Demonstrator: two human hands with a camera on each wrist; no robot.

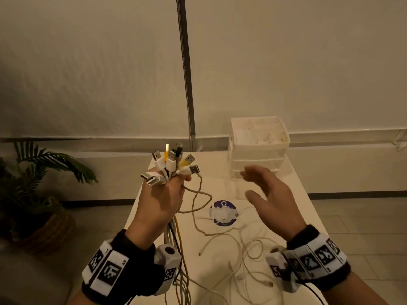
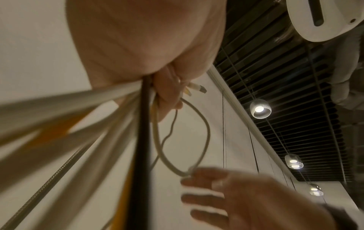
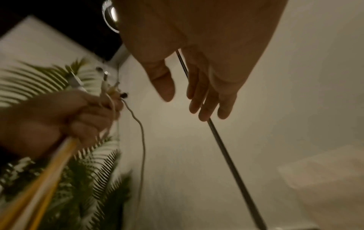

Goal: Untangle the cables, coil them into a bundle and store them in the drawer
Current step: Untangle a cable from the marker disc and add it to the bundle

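My left hand [image 1: 164, 201] is raised above the table's left edge and grips a bunch of cables [image 1: 176, 241], white, yellow and black. Their USB plugs [image 1: 174, 164] fan out above the fingers. The cords hang down past the wrist, and loose ends sprawl tangled over the white table [image 1: 220, 256]. In the left wrist view the fist [image 2: 167, 93] clamps the cords [image 2: 141, 140], and one white loop [image 2: 197, 140] hangs beside it. My right hand [image 1: 266, 190] hovers to the right with fingers straight and spread, holding nothing. The white drawer unit [image 1: 258, 148] stands at the table's far right.
A round blue sticker [image 1: 223, 213] lies mid-table among the cords. A potted palm [image 1: 37, 190] in a wicker basket stands on the floor to the left. A thin metal pole [image 1: 187, 84] runs up the wall behind the table.
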